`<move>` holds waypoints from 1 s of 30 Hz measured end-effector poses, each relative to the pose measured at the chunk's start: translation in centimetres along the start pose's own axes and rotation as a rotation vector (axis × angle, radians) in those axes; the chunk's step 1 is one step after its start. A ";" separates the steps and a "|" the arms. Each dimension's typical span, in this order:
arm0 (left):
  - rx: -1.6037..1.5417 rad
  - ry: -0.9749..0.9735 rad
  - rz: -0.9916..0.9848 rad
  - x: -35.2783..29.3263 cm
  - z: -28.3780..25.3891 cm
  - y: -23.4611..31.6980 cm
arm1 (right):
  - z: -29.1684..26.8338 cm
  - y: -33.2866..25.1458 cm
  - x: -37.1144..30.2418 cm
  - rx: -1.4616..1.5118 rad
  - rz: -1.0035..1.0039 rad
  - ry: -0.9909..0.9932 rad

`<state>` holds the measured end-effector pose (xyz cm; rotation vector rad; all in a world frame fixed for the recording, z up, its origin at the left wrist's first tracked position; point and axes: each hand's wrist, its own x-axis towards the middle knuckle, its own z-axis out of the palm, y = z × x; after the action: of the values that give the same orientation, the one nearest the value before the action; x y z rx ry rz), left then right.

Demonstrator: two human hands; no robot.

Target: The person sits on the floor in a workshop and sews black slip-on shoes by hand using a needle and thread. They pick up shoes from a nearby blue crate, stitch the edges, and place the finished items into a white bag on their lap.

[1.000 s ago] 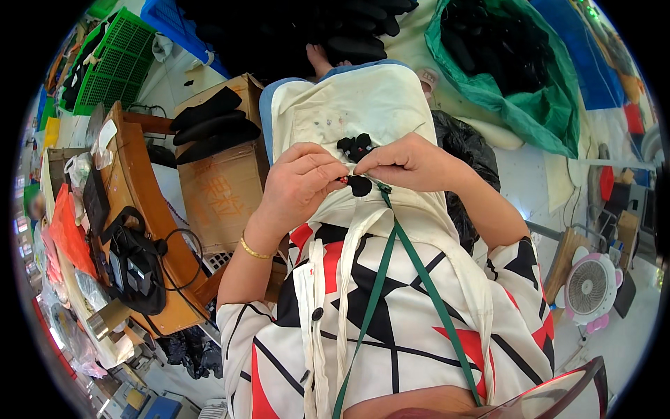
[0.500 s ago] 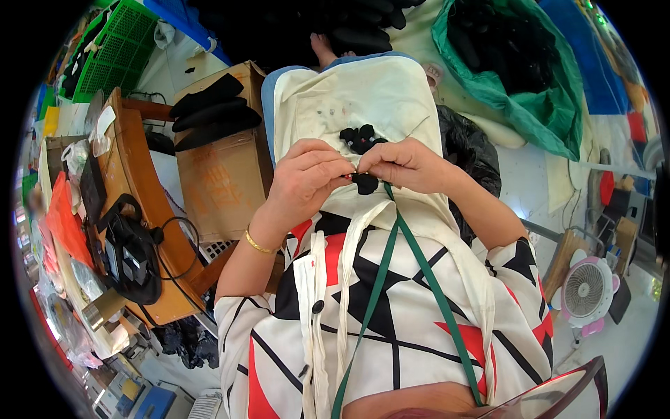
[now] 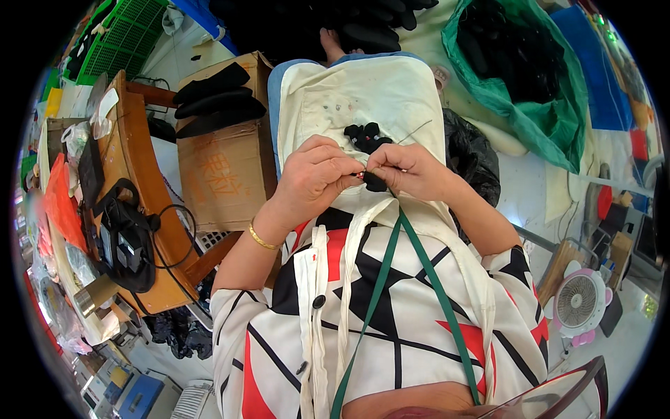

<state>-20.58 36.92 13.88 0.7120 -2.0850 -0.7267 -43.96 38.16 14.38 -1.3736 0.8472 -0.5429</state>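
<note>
Over my lap, my left hand (image 3: 314, 174) is closed, its thumb and fingertips pinching a small rounded black fabric piece (image 3: 375, 183) with a tiny red bit at its edge. My right hand (image 3: 412, 173) meets it from the other side, fingers also pinched on the black piece. A thin strand (image 3: 417, 133) sticks out beyond the right hand; whether it is thread or wire I cannot tell. Just past my fingers, several small black pieces with pale specks (image 3: 368, 137) lie bunched on the cream apron (image 3: 391, 91). A green strap (image 3: 380, 279) hangs below my hands.
At left, black padded shapes (image 3: 220, 105) rest on a cardboard box (image 3: 227, 164), beside a wooden table (image 3: 132, 160) with a black bag (image 3: 129, 244). A green sack (image 3: 558, 133) of black items stands far right, near a black plastic bag (image 3: 471, 150). A fan (image 3: 579, 297) is at right.
The thin strand now shows beyond my right hand. Both hands have shifted slightly and stay pinched together at the black piece. The whole view has moved a little.
</note>
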 end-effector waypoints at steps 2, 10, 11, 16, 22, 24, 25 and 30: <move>0.006 -0.007 0.000 0.0 -0.1 -0.1 | -0.4 0.3 0.0 0.024 0.008 -0.027; -0.010 -0.012 -0.015 -0.2 -0.1 -0.3 | -0.9 0.4 0.2 0.039 0.051 -0.076; -0.012 -0.012 -0.015 -0.3 -0.1 -0.3 | -0.9 0.5 0.2 0.029 0.027 -0.069; -0.052 -0.034 -0.055 -0.7 0.1 0.0 | 0.3 0.6 0.1 0.056 0.060 -0.047; -0.149 -0.092 -0.329 -0.2 0.8 0.5 | 0.6 2.2 0.0 0.002 0.011 0.112; -0.168 -0.058 -0.337 -0.8 0.4 0.4 | 0.6 1.7 0.4 0.057 0.029 0.024; -0.227 0.007 -0.315 -1.0 0.7 0.3 | 0.3 1.4 0.7 0.134 0.108 -0.039; -0.309 -0.136 -0.373 -0.4 2.1 1.1 | -0.2 1.6 0.1 0.153 0.103 -0.059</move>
<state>-22.30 38.45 13.33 0.9042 -1.9151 -1.3050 -44.24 38.22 12.82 -1.1938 0.8076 -0.4754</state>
